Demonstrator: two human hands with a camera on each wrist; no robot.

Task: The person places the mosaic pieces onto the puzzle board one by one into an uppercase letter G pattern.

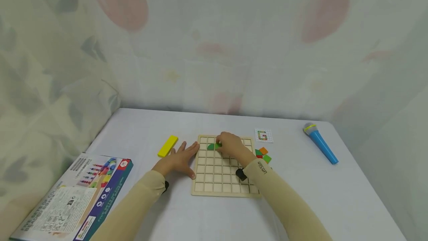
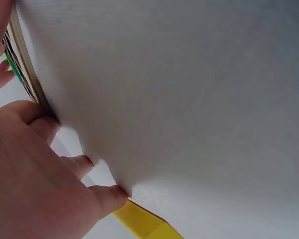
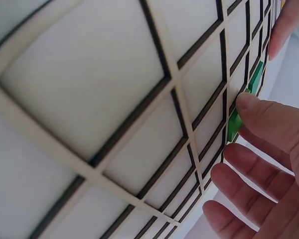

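Observation:
A wooden grid board [image 1: 220,176] lies flat on the white table. My right hand [image 1: 228,145] is curled over a green piece [image 1: 212,146] in the board's second row from the far edge and pinches it. In the right wrist view a fingertip [image 3: 249,105] touches the green piece [image 3: 233,125] as it sits in the grid cells [image 3: 139,114]. My left hand [image 1: 181,158] lies flat with spread fingers on the table, against the board's left edge. In the left wrist view its fingers [image 2: 84,164] press the cloth next to a yellow block [image 2: 144,224].
A yellow block [image 1: 168,145] lies left of the board. Orange, red and green loose pieces [image 1: 263,154] sit at its right edge, with a pattern card [image 1: 263,135] behind them. A blue toy microphone [image 1: 320,142] lies far right, and the game box [image 1: 77,196] at front left.

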